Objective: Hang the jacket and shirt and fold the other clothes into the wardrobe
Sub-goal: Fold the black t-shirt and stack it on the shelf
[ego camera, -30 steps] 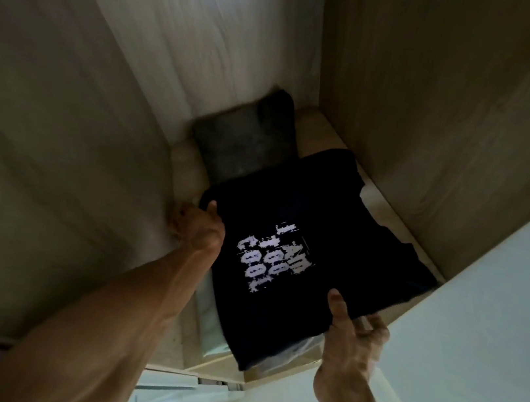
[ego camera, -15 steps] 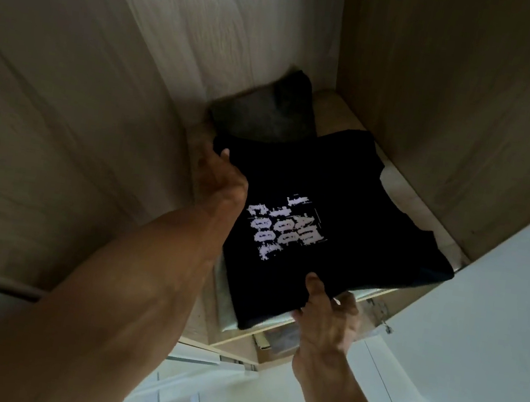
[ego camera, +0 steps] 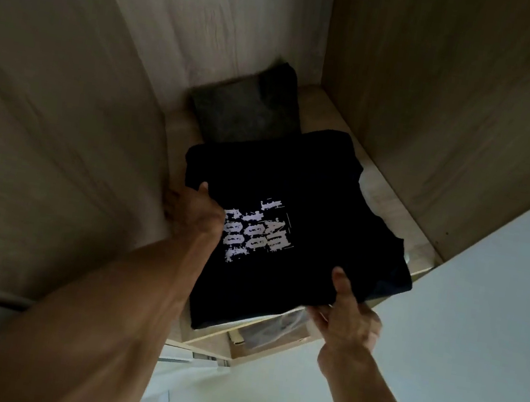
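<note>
**Folded black tee held over wardrobe shelf**

Your left hand [ego camera: 193,214] grips the folded black T-shirt [ego camera: 310,187] at its left edge, thumb on top. Your right hand [ego camera: 351,317] pinches its near edge. The tee sits over the wooden shelf [ego camera: 397,206], overlapping a folded grey garment [ego camera: 246,112] behind it.

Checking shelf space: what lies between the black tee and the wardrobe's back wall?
A folded grey garment, behind the tee and against the back wall; head view shows it.
</note>
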